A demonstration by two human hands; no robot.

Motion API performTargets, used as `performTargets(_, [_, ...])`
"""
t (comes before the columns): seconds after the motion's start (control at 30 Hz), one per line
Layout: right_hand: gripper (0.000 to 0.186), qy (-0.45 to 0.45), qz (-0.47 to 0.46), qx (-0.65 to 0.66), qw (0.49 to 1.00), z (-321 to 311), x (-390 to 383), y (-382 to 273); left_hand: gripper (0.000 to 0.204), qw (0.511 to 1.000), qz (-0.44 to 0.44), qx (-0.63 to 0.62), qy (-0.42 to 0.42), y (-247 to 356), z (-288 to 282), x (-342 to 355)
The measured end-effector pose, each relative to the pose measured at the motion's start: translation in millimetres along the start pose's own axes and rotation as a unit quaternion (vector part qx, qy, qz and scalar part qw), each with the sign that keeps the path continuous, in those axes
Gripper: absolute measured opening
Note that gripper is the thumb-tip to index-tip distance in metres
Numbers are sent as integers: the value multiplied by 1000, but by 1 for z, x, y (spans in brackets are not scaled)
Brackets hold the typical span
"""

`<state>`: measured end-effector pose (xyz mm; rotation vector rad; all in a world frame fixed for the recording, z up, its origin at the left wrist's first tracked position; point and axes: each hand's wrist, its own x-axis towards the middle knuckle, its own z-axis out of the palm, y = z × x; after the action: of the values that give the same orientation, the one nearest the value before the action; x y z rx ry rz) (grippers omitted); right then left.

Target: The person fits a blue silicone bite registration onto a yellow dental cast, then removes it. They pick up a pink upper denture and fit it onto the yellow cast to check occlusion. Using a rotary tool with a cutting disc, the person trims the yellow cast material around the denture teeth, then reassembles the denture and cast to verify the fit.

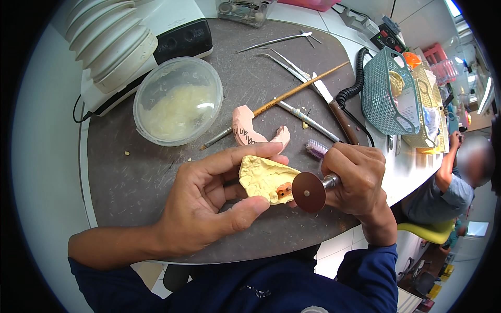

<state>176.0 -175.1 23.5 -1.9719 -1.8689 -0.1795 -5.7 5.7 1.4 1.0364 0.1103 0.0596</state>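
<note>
From the head view, the left hand (pixel 201 195) grasps a yellow plaster dental cast (pixel 257 177) above the grey worktop (pixel 122 201); the right hand (pixel 357 175) is curled round a metal handpiece (pixel 331 181) with a flat brown disc (pixel 309 194). The disc stands at the cast's right edge, by an orange-pink patch (pixel 284 190); I can't tell if they touch. The step looks like disc work there, seemingly calling next for steady hands and fingertips kept clear. Beyond the cast, leftward, a round translucent plastic tub (pixel 175 67) holds pale yellowish matter (pixel 177 112); rightward, a teal lattice basket (pixel 383 99) holds papers (pixel 409 107) and a tan, cast-like piece (pixel 396 82).
</note>
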Motion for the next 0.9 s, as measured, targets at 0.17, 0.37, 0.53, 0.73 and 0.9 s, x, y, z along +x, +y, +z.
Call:
performTargets(0.17, [50,3,14,-3,1000,0,-2,1,60,1000,-12,7,23,3,4,0])
performTargets(0.37, [50,-3,17,6,1000,0,-2,1,61,999,-10,4,33,3,6,1])
performTargets(0.53, [51,8,3,16,1000,1,-2,3,61,1000,-6,2,31,2,6,0])
performTargets(0.73, [51,-6,10,3,1000,0,0,0,61,1000,-3,7,26,2,5,1])
performTargets(0.9, [52,-11,14,6,1000,-1,-1,-1,61,1000,-11,2,29,2,5,0])
